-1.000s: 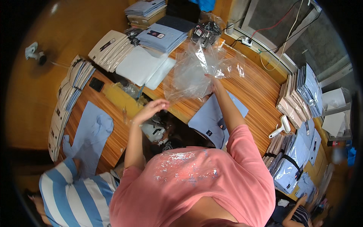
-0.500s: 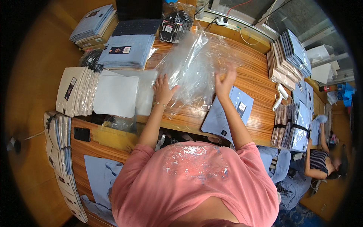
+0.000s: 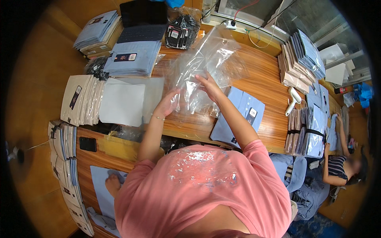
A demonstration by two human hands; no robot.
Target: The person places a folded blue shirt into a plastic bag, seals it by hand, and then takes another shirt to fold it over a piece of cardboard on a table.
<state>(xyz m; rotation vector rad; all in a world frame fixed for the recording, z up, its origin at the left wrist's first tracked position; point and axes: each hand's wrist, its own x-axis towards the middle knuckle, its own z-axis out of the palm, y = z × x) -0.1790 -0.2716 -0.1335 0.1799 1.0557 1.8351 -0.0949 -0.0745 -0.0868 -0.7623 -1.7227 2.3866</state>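
1. Left hand [image 3: 168, 104]: at the near left edge of the clear plastic bags [image 3: 212, 59], its fingers touching the film; the fingertips are partly lost in the glare, so I cannot tell whether it pinches a layer or only rests there.
2. Right hand [image 3: 209, 87]: further in on the same bags, ahead and to the right of the left hand; its fingers are parted and lie against the plastic; whether any film is gripped between them, I cannot tell.
3. The bags lie in a loose, crumpled heap on the wooden table [image 3: 270, 71], between the two hands and stretching ahead of both.
4. Just beside the right hand, on its right, a folded blue shirt [image 3: 240, 104] lies partly under the forearm; well to the right of that hand are a white roller [image 3: 294, 96] and banded shirt packs [image 3: 315, 139].
5. Near the left hand, on its left, white sheets [image 3: 123, 103] lie flat; beyond them stand cream shirt packs [image 3: 77, 99]; ahead and left of it are a blue shirt stack [image 3: 143, 57] and a bundle of black tags [image 3: 181, 33].
6. Behind and left of the left hand, a dark phone [image 3: 87, 144] lies flat; nearer the body, another person's hand [image 3: 113, 184] rests on blue cloth [image 3: 102, 188].
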